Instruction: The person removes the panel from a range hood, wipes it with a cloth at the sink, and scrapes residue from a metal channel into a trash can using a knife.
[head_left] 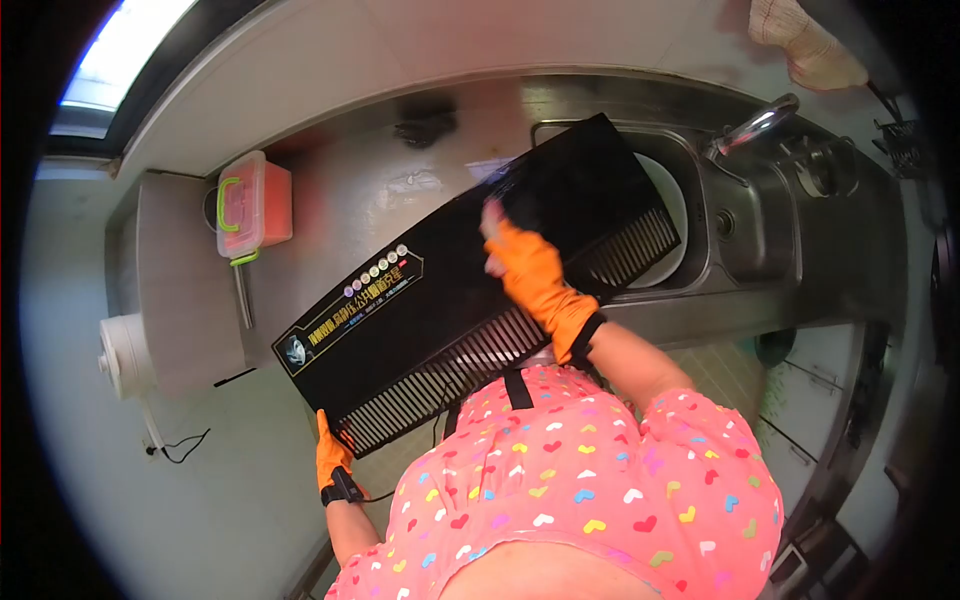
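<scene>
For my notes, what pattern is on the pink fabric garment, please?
The garment has multicoloured hearts, clearest in the head view.

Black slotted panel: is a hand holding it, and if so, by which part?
The left hand holds the black slotted panel by the near corner of its printed end; the right hand is over its face.

Black slotted panel [452, 262] | gold Chinese label [362, 300]: apparently "公共烟道克星" | smaller print [380, 307] blurred
</scene>
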